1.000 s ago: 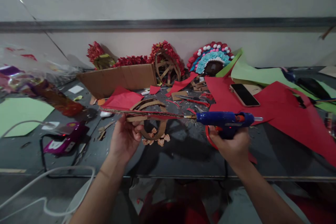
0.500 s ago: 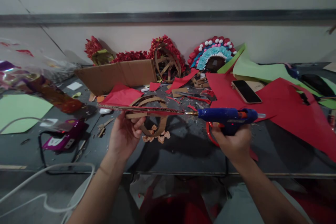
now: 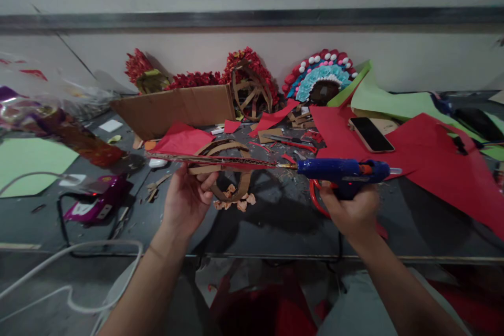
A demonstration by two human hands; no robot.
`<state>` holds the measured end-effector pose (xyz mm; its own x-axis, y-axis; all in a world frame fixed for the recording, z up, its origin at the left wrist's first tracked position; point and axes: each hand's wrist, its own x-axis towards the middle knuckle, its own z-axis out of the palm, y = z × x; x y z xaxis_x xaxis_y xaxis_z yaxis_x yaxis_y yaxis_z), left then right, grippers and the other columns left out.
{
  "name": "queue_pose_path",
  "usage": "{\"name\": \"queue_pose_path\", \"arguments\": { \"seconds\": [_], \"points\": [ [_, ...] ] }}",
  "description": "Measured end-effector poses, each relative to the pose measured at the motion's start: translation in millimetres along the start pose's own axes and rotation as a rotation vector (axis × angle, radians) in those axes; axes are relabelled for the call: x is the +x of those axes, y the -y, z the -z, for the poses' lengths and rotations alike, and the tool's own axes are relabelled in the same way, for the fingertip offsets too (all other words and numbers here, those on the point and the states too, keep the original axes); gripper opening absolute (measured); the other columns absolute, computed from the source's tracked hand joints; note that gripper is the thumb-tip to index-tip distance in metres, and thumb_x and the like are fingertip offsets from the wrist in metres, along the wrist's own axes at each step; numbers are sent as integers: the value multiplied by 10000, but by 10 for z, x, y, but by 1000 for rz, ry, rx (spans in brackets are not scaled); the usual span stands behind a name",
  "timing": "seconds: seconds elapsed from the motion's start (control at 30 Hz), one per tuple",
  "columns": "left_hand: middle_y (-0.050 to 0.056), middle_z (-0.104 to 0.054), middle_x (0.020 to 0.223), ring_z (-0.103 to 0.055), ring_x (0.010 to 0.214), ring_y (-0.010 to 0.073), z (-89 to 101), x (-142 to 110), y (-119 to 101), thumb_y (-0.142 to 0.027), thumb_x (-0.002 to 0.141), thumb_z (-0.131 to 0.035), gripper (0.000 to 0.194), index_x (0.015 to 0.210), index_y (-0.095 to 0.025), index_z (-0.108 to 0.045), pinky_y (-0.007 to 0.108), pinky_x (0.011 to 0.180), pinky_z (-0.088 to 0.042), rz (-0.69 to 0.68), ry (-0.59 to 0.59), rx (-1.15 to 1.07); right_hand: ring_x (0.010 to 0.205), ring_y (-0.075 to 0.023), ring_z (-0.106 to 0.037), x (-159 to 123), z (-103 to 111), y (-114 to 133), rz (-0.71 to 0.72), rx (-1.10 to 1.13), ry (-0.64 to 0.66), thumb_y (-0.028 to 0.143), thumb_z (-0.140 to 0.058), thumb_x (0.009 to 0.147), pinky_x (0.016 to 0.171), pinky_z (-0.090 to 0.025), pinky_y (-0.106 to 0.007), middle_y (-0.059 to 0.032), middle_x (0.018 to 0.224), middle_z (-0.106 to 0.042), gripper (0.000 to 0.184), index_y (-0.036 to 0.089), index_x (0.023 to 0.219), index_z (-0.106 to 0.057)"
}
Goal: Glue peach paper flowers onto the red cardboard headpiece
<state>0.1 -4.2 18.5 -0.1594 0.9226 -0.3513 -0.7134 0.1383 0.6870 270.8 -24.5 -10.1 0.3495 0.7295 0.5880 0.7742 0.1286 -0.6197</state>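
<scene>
Over the near part of the dark table, my left hand (image 3: 189, 197) grips a flat cardboard piece (image 3: 236, 161) with red facing, held edge-on with its corrugated rim showing. My right hand (image 3: 354, 212) is wrapped around the handle of a blue hot glue gun (image 3: 331, 168), whose nozzle points left and meets the right end of the cardboard edge. Behind and below the piece stands a ring-shaped cardboard frame (image 3: 244, 184), partly hidden. Crumpled tan paper bits (image 3: 236, 201) lie at its foot. Red-handled scissors (image 3: 315, 199) show just left of my right hand.
Red paper (image 3: 433, 152) carries a phone (image 3: 370, 134) on the right. Behind are a cardboard panel (image 3: 177, 110), red floral pieces (image 3: 252, 63) and a blue-and-red beaded headdress (image 3: 323, 73). A purple power strip (image 3: 96, 202) with cables sits left, near a plastic-wrapped bundle (image 3: 66, 131).
The glue gun's nozzle has stayed at the right end of the cardboard edge, with only a tiny shift. The view has tilted slightly; both hands keep their grips.
</scene>
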Motion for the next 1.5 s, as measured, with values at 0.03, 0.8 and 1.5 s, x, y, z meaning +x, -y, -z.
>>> {"name": "queue_pose_path", "arguments": {
  "seconds": [0.03, 0.8, 1.5],
  "points": [
    [21, -683, 629, -666, 519, 130, 0, -2, 0, -300, 932, -258, 384, 826, -184, -608, 122, 291, -414, 3, 2, 0, 531, -209, -563, -1, -2, -4, -6, 7, 9, 442, -581, 638, 496, -459, -323, -14, 542, -549, 245, 216, 683, -499],
    [18, -674, 599, -663, 498, 138, 33, -4, -4, -331, 942, -260, 411, 800, -180, -615, 141, 303, -443, 17, 67, -53, 525, -216, -583, -32, -48, -115, 127, -53, -68, 428, -568, 678, 484, -457, -310, -48, 596, -597, 285, 169, 795, -551],
    [55, -713, 661, -686, 543, 173, 39, 24, -66, -300, 957, -169, 475, 824, -165, -604, 172, 305, -469, -30, 97, -80, 651, -243, -598, 318, 79, -430, -116, -225, 146, 566, -656, 607, 557, -435, -335, -99, 828, -621, 633, 168, 1052, -447]
  ]
}}
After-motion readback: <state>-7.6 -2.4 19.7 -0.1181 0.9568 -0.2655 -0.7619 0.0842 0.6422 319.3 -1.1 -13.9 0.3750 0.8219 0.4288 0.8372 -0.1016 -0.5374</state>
